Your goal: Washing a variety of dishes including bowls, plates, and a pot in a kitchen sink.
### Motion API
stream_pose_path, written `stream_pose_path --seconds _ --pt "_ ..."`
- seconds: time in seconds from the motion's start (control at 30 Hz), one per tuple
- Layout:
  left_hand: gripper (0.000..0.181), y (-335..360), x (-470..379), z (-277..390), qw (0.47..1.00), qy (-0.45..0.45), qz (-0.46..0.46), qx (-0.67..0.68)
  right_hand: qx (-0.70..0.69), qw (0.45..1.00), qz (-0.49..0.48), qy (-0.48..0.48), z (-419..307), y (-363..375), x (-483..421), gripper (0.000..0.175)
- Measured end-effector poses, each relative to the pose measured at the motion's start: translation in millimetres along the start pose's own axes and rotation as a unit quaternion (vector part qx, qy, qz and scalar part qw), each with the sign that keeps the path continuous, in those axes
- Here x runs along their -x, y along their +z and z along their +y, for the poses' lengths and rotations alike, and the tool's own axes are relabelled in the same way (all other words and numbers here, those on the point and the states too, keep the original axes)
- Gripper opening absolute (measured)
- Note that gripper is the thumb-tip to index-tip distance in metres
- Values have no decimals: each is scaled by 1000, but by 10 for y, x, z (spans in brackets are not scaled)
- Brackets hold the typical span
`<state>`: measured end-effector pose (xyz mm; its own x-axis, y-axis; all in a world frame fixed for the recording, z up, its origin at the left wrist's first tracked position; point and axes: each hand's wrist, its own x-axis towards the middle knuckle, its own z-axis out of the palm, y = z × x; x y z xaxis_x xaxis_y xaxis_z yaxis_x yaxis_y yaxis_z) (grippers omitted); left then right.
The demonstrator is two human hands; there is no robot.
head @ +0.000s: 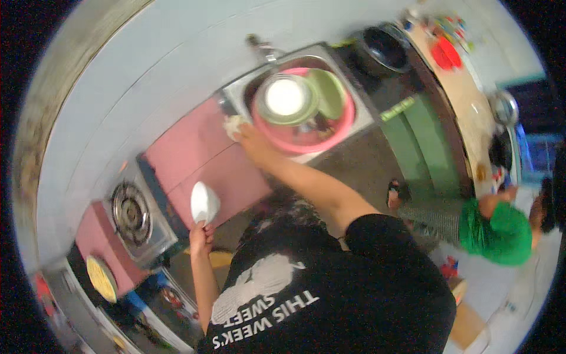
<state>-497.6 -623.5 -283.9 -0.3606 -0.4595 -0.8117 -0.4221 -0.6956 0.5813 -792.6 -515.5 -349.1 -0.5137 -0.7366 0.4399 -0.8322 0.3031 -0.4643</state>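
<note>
My left hand (203,235) grips the edge of a white bowl (204,202), which is tilted above the pink tiled counter (185,163). At the counter's far right end, beside the sink, my right hand (247,135) is on a pale, crumpled cloth or sponge (233,126); blur hides which. The steel sink (367,113) holds a pink plastic basin (283,144). In the basin are a stack of round dishes with a white one (284,97) on top, a green oval dish (329,93) and some small items. A faucet (270,55) stands behind the sink.
A gas stove (132,214) stands left of the counter, with a round yellow item (101,278) farther left. A dark metal pot (384,48) is right of the sink. Another person in green (499,232) is at the right, near a long table (455,97) bearing various items.
</note>
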Motion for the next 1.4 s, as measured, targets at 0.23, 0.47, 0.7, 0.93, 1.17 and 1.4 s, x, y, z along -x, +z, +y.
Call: stream_pose_path --seconds 0.23,0.47,0.7,0.93,1.17,1.4 --pt "16 355 -595 338 998 14 -44 -51 -190 940 -151 241 -240 -192 627 36" --pt "13 329 -1473 352 992 109 23 -55 -102 984 -147 17 68 -741 1520 44" --pt "9 705 -1318 368 985 154 65 -50 -161 975 -155 12 733 -1217 1840 36" --pt "13 831 -1356 270 981 154 117 24 -162 953 -214 139 1242 -2119 1764 33" --pt "14 909 -1392 102 978 179 101 33 -42 976 -197 -78 1873 -2572 1658 52" --pt "22 1223 -1274 2 953 181 114 213 35 970 -234 46 2469 -2986 1808 52"
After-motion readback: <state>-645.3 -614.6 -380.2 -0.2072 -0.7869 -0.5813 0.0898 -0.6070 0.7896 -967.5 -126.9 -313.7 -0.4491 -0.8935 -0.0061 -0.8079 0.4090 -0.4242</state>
